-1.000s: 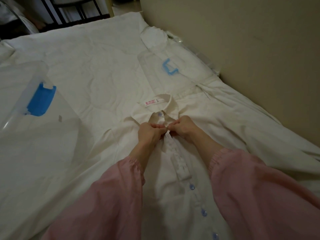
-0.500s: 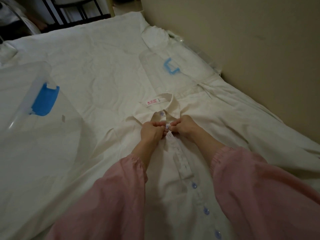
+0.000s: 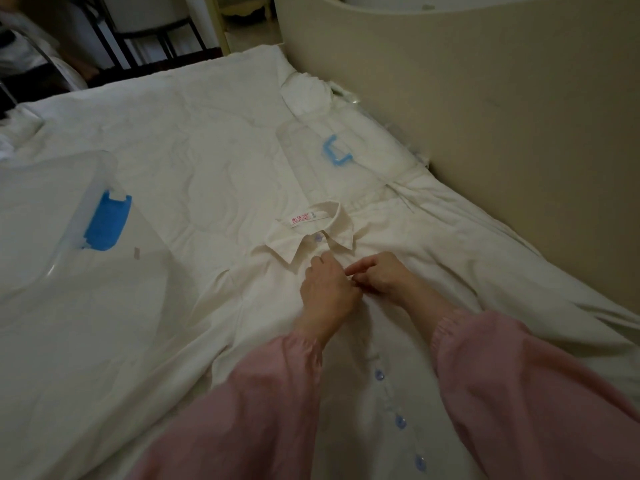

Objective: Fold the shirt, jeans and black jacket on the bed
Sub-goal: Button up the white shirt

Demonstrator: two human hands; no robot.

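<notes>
A white shirt (image 3: 263, 306) with pale blue buttons lies face up on the bed (image 3: 180, 161), collar pointing away from me, a red label inside the collar. My left hand (image 3: 327, 289) and my right hand (image 3: 381, 271) meet on the button placket just below the collar. Both pinch the placket fabric between their fingertips. The top collar button is fastened; several lower buttons show between my pink sleeves. Neither jeans nor a black jacket appear in the view.
A clear plastic box (image 3: 62, 220) with a blue latch sits on the bed at the left. A clear lid (image 3: 332, 154) with a blue clip lies beyond the collar. A beige wall (image 3: 502, 116) borders the bed on the right; dark chair legs (image 3: 114, 39) stand beyond the far edge.
Both hands have slid a little down the placket, away from the collar, which now lies fully exposed. The view has also tilted up and closer.
</notes>
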